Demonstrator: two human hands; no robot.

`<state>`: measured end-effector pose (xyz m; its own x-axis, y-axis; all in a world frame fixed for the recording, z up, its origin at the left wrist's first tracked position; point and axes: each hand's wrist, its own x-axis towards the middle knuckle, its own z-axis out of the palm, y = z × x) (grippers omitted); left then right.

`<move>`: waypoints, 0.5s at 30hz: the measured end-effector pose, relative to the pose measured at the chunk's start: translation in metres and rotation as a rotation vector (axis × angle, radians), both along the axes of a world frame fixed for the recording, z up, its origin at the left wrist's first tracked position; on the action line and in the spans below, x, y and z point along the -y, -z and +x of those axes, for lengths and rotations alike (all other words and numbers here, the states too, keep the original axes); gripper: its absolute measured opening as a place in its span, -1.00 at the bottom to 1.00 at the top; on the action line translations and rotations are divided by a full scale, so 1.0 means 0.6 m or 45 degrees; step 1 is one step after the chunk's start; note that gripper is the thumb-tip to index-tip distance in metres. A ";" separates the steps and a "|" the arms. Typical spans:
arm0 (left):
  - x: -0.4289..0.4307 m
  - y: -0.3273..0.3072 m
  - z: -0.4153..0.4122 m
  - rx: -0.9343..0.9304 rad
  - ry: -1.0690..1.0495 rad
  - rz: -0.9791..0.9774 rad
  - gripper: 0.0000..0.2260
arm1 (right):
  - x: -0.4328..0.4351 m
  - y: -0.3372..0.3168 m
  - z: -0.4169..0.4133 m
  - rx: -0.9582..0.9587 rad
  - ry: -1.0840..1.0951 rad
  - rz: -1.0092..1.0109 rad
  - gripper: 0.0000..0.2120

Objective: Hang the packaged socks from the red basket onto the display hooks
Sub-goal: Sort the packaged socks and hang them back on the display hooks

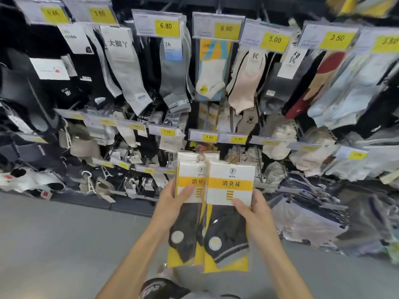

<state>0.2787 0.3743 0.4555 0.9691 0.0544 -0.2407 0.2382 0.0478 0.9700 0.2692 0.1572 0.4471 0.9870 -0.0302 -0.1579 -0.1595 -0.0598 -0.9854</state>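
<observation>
I hold several packaged socks upright in front of the display wall. Each pack has a white and yellow card on top and dark socks below. My left hand [172, 199] grips the left pack [185, 223] with its thumb across the card. Held by my right hand [254, 210], the right pack [228, 214] overlaps the left one, and another pack shows between them. The tops of the packs reach just under the lower row of hooks [238, 147]. The red basket is out of view.
The display wall is crowded with hanging socks under yellow price tags. A matching white sock pack [212, 70] hangs under a 6.80 tag [226, 29]. Lower price tags [209, 137] sit just above my packs. Grey floor [54, 244] lies below.
</observation>
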 end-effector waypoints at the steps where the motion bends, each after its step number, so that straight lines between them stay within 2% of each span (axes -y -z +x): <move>1: -0.015 0.002 0.008 -0.004 -0.018 0.007 -0.81 | -0.001 0.004 0.011 -0.012 0.004 -0.005 -0.76; 7: -0.104 0.026 0.069 -0.033 -0.069 0.045 -0.80 | -0.003 0.056 0.098 -0.065 0.091 -0.068 -0.72; 15: -0.146 0.051 0.160 -0.037 0.074 0.007 -0.77 | -0.028 0.182 0.252 -0.096 0.160 -0.311 -0.74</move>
